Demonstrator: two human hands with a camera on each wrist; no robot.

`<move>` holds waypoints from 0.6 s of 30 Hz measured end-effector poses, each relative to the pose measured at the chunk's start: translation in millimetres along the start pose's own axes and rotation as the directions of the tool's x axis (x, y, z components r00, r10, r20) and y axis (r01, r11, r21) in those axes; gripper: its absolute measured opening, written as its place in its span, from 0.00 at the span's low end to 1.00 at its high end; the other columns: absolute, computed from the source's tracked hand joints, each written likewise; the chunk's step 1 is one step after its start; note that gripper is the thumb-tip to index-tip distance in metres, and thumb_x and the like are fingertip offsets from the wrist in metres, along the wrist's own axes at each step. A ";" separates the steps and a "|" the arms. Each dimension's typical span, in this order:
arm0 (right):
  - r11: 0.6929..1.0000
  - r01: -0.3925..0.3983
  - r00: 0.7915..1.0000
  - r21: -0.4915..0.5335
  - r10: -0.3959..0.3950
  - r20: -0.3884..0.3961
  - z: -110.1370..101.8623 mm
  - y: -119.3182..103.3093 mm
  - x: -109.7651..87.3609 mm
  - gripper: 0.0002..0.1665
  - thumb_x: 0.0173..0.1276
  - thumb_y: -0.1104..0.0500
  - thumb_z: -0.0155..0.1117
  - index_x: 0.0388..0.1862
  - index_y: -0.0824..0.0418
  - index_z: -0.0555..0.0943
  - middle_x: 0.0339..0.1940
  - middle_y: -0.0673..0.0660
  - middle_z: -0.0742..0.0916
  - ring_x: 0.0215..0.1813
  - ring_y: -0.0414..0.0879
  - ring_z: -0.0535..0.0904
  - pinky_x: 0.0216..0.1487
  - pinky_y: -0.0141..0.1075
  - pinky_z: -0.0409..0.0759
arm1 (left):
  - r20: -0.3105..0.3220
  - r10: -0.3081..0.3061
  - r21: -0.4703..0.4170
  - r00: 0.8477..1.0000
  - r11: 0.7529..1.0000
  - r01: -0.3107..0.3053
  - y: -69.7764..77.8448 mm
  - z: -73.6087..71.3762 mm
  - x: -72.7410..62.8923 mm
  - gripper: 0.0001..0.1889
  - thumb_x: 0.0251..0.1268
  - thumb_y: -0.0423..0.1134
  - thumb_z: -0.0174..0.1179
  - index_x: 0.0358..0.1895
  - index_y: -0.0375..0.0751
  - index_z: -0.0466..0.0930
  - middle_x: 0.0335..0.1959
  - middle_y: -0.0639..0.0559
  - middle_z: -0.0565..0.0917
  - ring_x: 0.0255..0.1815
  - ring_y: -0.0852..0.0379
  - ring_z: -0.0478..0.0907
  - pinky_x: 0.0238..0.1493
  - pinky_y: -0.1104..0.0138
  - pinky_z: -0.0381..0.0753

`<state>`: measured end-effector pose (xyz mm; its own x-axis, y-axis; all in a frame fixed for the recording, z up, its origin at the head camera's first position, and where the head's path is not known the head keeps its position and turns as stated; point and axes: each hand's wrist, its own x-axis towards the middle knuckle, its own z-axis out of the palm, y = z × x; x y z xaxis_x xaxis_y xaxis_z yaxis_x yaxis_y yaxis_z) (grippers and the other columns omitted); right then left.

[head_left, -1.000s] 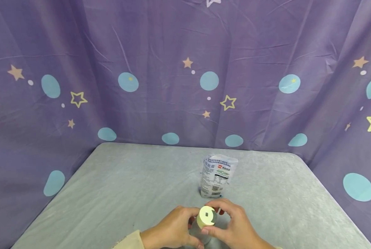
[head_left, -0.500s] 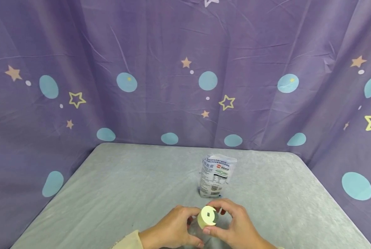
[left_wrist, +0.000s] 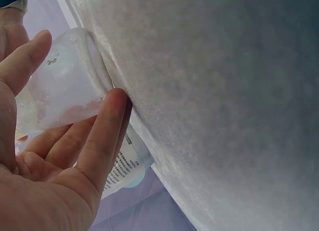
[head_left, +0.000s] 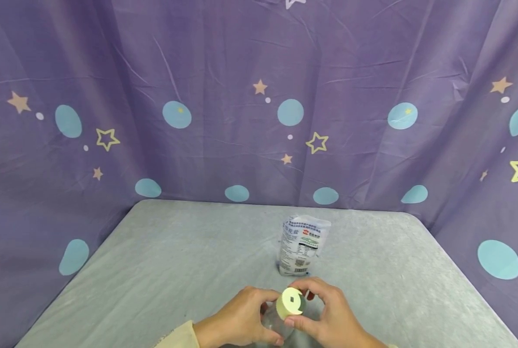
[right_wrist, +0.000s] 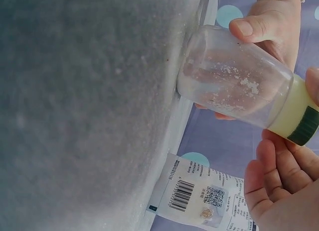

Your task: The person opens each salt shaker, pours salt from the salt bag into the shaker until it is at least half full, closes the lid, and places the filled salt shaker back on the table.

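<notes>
A clear bottle with white specks on its wall stands low at the tabletop, between both hands. Its pale yellow cap has a small dark square on top and a dark green patch on the side. My left hand holds the bottle's body, thumb on the near side and fingers round the far side. With thumb and fingers, my right hand pinches the cap from the right. In the left wrist view the bottle lies between thumb and fingers, its base at the cloth; the cap is hidden there.
Just beyond the hands stands a white printed salt pouch, upright on the table with its pale grey cloth. A purple curtain with stars and blue spots hangs behind the table and along both sides.
The cap has shifted very slightly to the right in the head view. Both hands keep the same hold, and the pouch stays in place.
</notes>
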<state>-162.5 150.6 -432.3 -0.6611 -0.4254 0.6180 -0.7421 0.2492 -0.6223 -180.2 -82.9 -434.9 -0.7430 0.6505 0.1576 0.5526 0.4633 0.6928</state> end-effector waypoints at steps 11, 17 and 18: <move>0.999 0.035 0.999 0.027 -0.035 0.013 -1.7 2.2 0.2 0.26 0.58 0.59 0.82 0.54 0.54 0.82 0.47 0.48 0.88 0.44 0.40 0.82 0.43 0.38 0.77 | -0.005 0.016 0.011 1.000 1.000 -0.016 0.8 0.8 1.0 0.29 0.41 0.46 0.85 0.52 0.58 0.87 0.39 0.75 0.84 0.29 0.70 0.76 0.30 0.75 0.75; 0.999 0.030 0.999 0.044 -0.031 0.024 -2.7 1.6 0.2 0.26 0.58 0.60 0.82 0.54 0.55 0.81 0.47 0.49 0.88 0.44 0.41 0.82 0.43 0.38 0.77 | -0.004 -0.004 -0.012 1.000 1.000 0.004 3.1 1.5 0.6 0.29 0.40 0.45 0.86 0.52 0.59 0.87 0.40 0.75 0.84 0.30 0.70 0.76 0.31 0.75 0.76; 0.999 0.027 0.999 0.046 -0.029 0.028 -3.0 1.4 0.2 0.26 0.58 0.60 0.81 0.54 0.55 0.81 0.47 0.49 0.88 0.44 0.41 0.82 0.43 0.39 0.77 | -0.005 -0.005 -0.011 1.000 1.000 0.005 3.4 1.6 0.4 0.29 0.40 0.45 0.86 0.52 0.59 0.87 0.39 0.75 0.84 0.29 0.70 0.76 0.31 0.75 0.76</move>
<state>-164.0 153.5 -431.6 -0.6362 -0.4562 0.6222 -0.7541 0.1974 -0.6264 -178.0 -80.1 -433.6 -0.7475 0.6452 0.1582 0.5452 0.4597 0.7010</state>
